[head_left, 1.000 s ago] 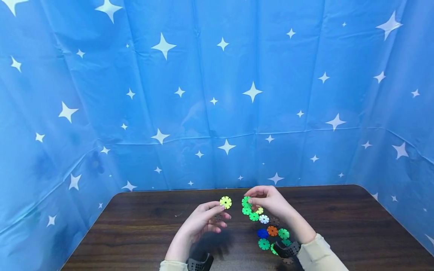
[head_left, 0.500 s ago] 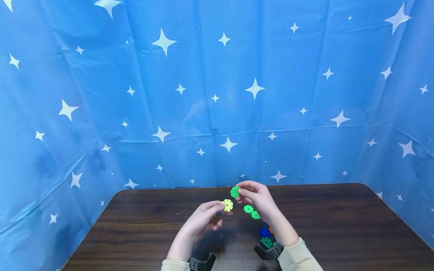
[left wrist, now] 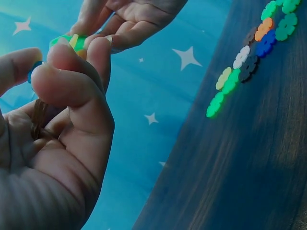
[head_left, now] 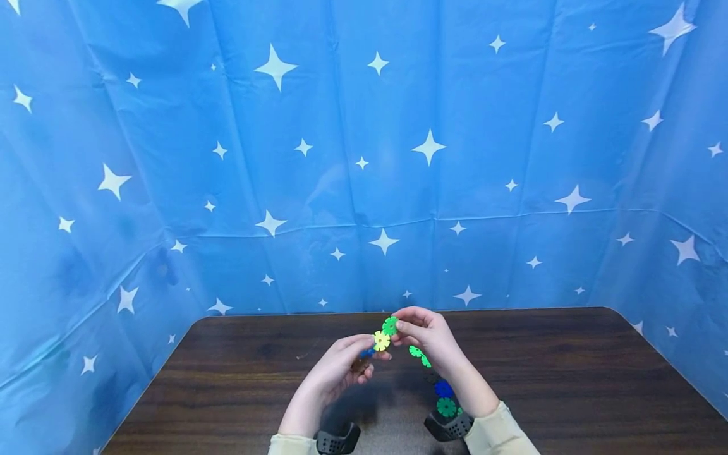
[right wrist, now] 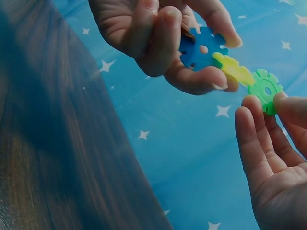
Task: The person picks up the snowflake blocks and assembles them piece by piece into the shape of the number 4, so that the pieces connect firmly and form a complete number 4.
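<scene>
In the head view my left hand (head_left: 338, 366) holds a short string of notched plastic snowflake discs. The right wrist view shows a blue disc (right wrist: 204, 49) between its fingers and a yellow disc (right wrist: 234, 70) slotted onto the blue one. Part of a brown disc (left wrist: 38, 117) shows by the palm in the left wrist view. My right hand (head_left: 426, 335) pinches a green disc (right wrist: 266, 90) between thumb and fingers. The green disc's edge meets the yellow disc's edge; whether their notches interlock I cannot tell. Both hands are raised above the table.
Several loose discs lie on the dark wooden table (head_left: 227, 379), among them a blue disc (head_left: 443, 388), a dark green disc (head_left: 446, 407) and a white disc (left wrist: 242, 57). The right forearm hides some in the head view. A blue star-patterned curtain (head_left: 318, 189) hangs behind the table.
My right hand has picked the green disc up from beside the others and carried it left to the yellow disc. The left hand has turned slightly and stays near the same place.
</scene>
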### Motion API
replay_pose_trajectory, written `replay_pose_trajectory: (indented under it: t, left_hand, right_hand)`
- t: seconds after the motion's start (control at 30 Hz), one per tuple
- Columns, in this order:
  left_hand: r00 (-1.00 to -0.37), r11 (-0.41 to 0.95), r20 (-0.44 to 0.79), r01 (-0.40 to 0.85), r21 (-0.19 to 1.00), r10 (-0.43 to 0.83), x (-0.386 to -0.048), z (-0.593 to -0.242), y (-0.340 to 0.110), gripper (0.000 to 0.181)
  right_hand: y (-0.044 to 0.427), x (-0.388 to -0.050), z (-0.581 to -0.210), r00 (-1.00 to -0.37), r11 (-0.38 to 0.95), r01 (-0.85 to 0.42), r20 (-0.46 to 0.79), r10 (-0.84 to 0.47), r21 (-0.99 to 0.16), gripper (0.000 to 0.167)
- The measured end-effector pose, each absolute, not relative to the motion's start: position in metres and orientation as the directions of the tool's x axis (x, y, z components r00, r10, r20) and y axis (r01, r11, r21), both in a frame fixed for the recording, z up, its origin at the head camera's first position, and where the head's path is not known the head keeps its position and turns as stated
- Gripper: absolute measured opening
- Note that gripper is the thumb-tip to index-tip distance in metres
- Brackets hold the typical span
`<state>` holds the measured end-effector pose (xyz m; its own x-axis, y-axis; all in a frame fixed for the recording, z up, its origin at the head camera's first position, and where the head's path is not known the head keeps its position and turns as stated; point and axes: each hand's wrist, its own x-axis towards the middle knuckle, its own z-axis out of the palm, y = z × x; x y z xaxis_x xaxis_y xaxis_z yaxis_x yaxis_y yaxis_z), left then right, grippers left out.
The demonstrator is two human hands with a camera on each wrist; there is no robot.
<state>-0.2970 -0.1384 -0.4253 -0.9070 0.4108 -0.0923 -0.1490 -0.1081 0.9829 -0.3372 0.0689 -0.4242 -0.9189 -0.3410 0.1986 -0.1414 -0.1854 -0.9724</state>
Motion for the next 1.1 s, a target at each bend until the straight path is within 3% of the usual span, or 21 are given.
replay_pose_trajectory:
  t: [0.4, 0.57, 1.1]
  left_hand:
    - [-0.931, -0.083, -0.042, -0.077, 0.994, 0.364, -0.295, -0.425, -0.132, 0.055]
    - [-0.940, -0.071, -0.027, -0.055, 0.996, 0.341, -0.295, -0.424, -0.127, 0.048]
    - [-0.986, -0.004, 0.107, 0.107, 0.994, 0.131, -0.296, -0.427, -0.124, 0.036]
  right_hand:
    - [0.063, -0.332, -0.425, -0.943, -0.169, -0.131, 0.175, -0.283, -0.977, 0.021]
    - [0.059, -0.330, -0.425, -0.944, -0.132, -0.156, 0.187, -0.272, -0.979, 0.021]
    - [0.056, -0.328, -0.423, -0.957, -0.117, -0.177, 0.199, -0.211, -0.977, 0.022]
